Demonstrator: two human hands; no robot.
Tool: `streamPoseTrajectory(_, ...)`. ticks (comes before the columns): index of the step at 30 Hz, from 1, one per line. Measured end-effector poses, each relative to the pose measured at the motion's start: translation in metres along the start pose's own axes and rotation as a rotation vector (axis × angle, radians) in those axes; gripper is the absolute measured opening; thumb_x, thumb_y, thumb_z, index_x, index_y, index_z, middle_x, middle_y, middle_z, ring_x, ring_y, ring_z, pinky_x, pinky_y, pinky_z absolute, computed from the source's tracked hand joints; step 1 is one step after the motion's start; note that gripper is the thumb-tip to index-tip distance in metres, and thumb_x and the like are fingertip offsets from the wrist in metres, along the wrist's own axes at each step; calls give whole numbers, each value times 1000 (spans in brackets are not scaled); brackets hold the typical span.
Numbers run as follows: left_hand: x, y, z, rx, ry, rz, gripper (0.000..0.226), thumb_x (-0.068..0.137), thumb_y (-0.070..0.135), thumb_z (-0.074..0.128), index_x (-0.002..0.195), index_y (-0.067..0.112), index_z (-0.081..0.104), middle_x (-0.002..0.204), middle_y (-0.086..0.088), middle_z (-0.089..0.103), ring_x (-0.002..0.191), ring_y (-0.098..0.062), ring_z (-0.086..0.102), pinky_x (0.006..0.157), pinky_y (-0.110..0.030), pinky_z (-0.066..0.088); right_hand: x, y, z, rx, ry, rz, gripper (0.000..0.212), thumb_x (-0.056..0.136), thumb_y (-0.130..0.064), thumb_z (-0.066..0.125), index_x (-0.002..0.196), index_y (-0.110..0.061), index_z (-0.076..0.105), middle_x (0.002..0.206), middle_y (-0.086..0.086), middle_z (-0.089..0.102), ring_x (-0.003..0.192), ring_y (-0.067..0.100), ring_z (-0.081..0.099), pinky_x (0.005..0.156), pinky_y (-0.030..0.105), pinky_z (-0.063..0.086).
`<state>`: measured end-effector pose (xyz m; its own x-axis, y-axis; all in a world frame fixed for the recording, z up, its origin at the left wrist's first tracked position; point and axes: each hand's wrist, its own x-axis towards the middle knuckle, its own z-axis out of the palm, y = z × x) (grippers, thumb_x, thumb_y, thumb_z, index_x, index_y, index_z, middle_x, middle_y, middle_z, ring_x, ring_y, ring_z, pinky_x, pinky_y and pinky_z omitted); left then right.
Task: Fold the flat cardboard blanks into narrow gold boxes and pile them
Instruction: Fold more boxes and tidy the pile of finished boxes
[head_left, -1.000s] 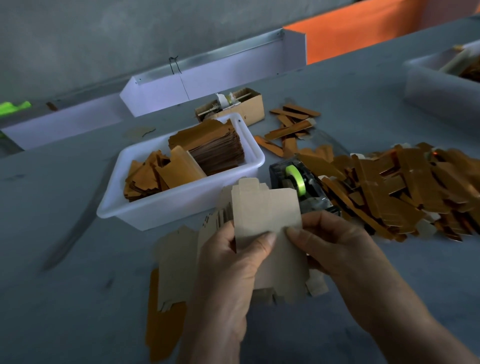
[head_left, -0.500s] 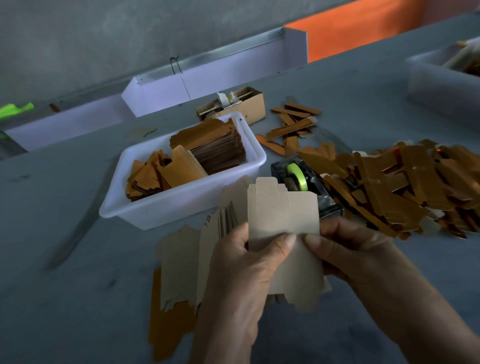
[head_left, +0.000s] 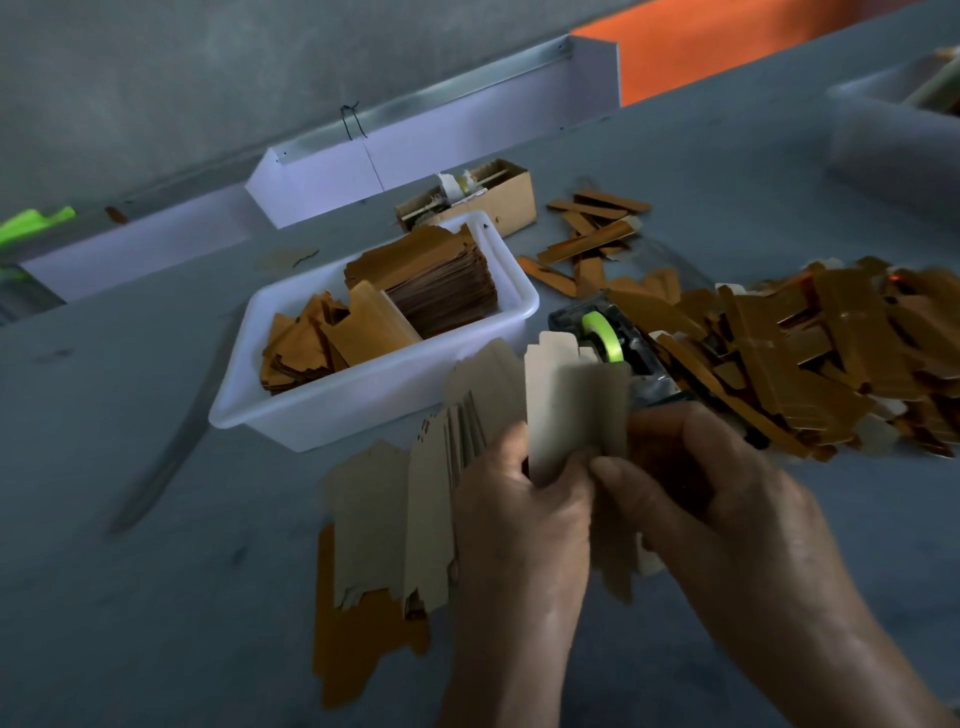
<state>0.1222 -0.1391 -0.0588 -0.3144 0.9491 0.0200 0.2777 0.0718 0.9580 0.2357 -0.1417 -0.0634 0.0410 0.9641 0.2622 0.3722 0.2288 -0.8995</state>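
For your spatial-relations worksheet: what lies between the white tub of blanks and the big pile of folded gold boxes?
In the head view, a tape dispenser with a green roll sits between the white tub and the pile of gold boxes.

Grey table (head_left: 156, 597) (bin (head_left: 363, 410); gold boxes (head_left: 831, 364))

Tan blank (head_left: 571, 405) upright, gold boxes (head_left: 810, 353) heaped right
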Motion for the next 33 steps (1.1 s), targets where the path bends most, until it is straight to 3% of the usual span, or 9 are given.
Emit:
streamPoseTrajectory(3,-3,3,-3,-64,-76,-63,7,85,33,68,81,27,68,74,-4,71,72,-26,69,61,-47,59,-4,-3,3,123,-45,-16,22,80,-51,48,89,-36,61,78,-19,66,70,-8,62,51,1,41)
streamPoseTrajectory(7,-3,2,-11,-50,-228,-36,36,90,53,53,78,23,68,75,10,71,74,-1,67,64,-17,52,-1,1,3,9,-56,-31,29,79,-46,49,95,-32,69,83,-17,67,75,-5,64,60,5,48)
streamPoseTrajectory(13,-4,2,-13,-59,-293,-58,16,93,30,57,91,28,73,84,4,74,81,-12,70,75,-28,57,3,9,-1,213,-54,214,46,51,-63,56,88,-36,63,82,-13,69,77,6,66,68,29,56)
streamPoseTrajectory(16,-8,5,-13,-91,-388,-123,15,93,29,58,93,28,73,87,1,75,84,-16,71,79,-35,58,6,13,-3,453,-193,421,44,56,-49,65,90,-22,68,81,3,71,81,18,68,82,43,53)
streamPoseTrajectory(19,-8,3,-9,-57,-347,-107,11,91,27,61,94,27,71,85,5,74,80,-11,71,73,-28,58,5,12,-5,603,-259,501,24,64,-33,62,78,-16,72,76,9,69,73,21,67,75,39,52)
streamPoseTrajectory(23,-5,-2,-5,-37,-143,-68,15,79,27,74,91,28,65,81,7,72,71,-4,69,56,-11,50,5,13,-5,647,-200,500,26,63,-27,62,83,-11,69,76,9,69,71,21,66,71,36,52)
streamPoseTrajectory(26,-8,-3,-3,4,-107,-34,3,81,28,72,81,29,70,77,12,72,71,-2,68,56,-11,50,5,14,-4,656,-161,509,28,65,-25,62,87,-9,68,78,11,70,74,24,67,73,38,52)
streamPoseTrajectory(29,-10,-6,0,45,-21,12,9,82,27,71,90,32,72,86,9,72,79,-3,68,65,-18,56,5,16,-3,621,-114,490,14,75,-18,65,89,-18,69,83,8,72,81,24,69,76,38,54)
streamPoseTrajectory(33,-19,3,9,495,82,275,16,82,22,71,98,27,73,84,12,53,77,-5,56,63,-12,46,6,13,2,568,-78,462,8,80,-17,65,86,-19,71,81,3,74,77,18,71,71,32,55)
